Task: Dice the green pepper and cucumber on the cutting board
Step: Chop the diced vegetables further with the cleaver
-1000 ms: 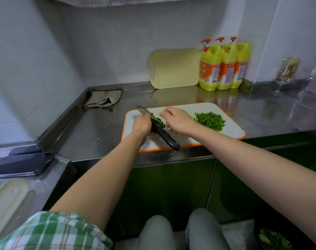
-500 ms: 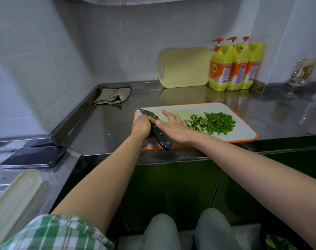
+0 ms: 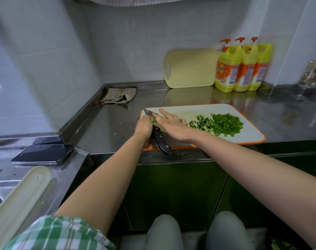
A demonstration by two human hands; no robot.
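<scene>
A white cutting board with an orange rim (image 3: 244, 141) lies on the steel counter. On it sit a pile of diced green pepper (image 3: 225, 124) and, to its left and touching it, diced cucumber (image 3: 201, 123). My left hand (image 3: 143, 127) grips a knife with a black handle (image 3: 161, 141) at the board's left end. The blade tip points away from me and the handle sticks out over the counter edge. My right hand (image 3: 171, 126) lies flat on the blade with straight fingers. A few green bits cling between the two hands.
A yellow cutting board (image 3: 191, 68) leans on the back wall beside three yellow detergent bottles (image 3: 242, 69). A folded cloth (image 3: 119, 96) lies in the back left corner. A dark phone (image 3: 43, 153) and a pale lid (image 3: 18, 199) sit near the sink at left. A glass (image 3: 310, 74) stands far right.
My right hand went from curled beside the knife to flat on the blade. Diced cucumber now shows beside the pepper pile. The view shifted left.
</scene>
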